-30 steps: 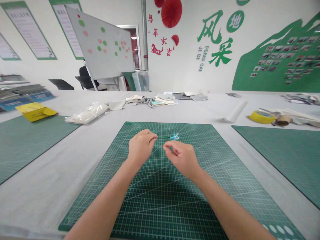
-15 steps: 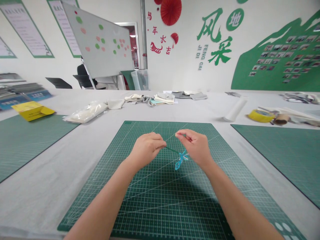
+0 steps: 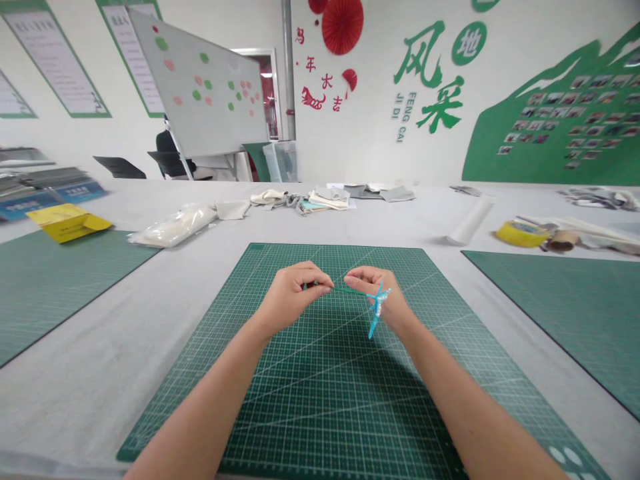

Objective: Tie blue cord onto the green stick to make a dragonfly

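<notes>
My left hand (image 3: 299,293) is closed in a pinch on the thin green stem of a blue craft flower (image 3: 379,303). The stem runs out to the right from the fingertips, and the flower's blue loops with pearly white beads sit at its far end, in front of my right wrist. Thumb and fingers of my right hand (image 3: 377,283) are pressed together just above the stem. Whatever lies between those fingertips is too small to make out. Both hands are held over a green cutting mat (image 3: 310,400) with a white grid.
More cutting mats lie to the left (image 3: 65,287) and right (image 3: 565,300). Farther back are a yellow folded card (image 3: 70,223), a plastic bag (image 3: 175,227), cloth pieces (image 3: 327,198), a white roll (image 3: 470,220) and a yellow tape roll (image 3: 523,233).
The flower has turned and swung up and right, now in front of my right wrist. My right hand has moved slightly left and down, closer to the stem.
</notes>
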{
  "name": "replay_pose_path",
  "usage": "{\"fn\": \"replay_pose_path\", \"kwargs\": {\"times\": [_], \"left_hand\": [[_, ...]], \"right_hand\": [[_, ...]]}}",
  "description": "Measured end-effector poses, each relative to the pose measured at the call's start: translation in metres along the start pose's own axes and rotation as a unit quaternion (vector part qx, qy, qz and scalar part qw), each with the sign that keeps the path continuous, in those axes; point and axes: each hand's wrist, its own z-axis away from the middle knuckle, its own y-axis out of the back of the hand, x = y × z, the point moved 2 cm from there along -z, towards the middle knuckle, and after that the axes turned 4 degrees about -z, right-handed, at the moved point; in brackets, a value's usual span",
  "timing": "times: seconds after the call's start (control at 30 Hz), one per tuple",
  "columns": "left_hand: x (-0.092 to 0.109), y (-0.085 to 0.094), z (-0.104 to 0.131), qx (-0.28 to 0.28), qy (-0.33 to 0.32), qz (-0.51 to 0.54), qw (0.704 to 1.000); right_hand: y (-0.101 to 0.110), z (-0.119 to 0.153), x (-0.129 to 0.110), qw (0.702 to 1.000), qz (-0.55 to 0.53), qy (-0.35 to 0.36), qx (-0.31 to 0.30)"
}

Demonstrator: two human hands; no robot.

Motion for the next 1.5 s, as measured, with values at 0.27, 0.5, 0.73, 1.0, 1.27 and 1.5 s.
{"fn": "replay_pose_path", "kwargs": {"times": [0.27, 0.5, 0.73, 1.0, 1.27, 1.5], "left_hand": [[-0.011, 0.002, -0.001, 0.112, 0.072, -0.069, 0.989], [-0.021, 0.003, 0.001, 0.154, 0.104, -0.122, 0.975], [-0.019, 0.0, 0.005, 0.146, 0.078, -0.229, 0.959], [-0.011, -0.003, 0.004, 0.091, -0.045, -0.343, 0.934], [-0.002, -0.005, 0.002, -0.01, -0.111, -0.33, 0.937], [0.002, -0.005, 0.002, -0.071, -0.088, -0.227, 0.967]], "right_hand": [[-0.026, 0.016, -0.007, 0.996, 0.074, 0.031, -0.042], [-0.04, 0.036, -0.03, 0.974, 0.174, 0.134, -0.058], [-0.044, 0.043, -0.038, 0.953, 0.209, 0.217, -0.045], [-0.025, 0.041, -0.048, 0.935, 0.213, 0.28, 0.045], [-0.002, 0.027, -0.045, 0.939, 0.206, 0.253, 0.108], [0.008, 0.018, -0.037, 0.966, 0.175, 0.171, 0.081]]}}
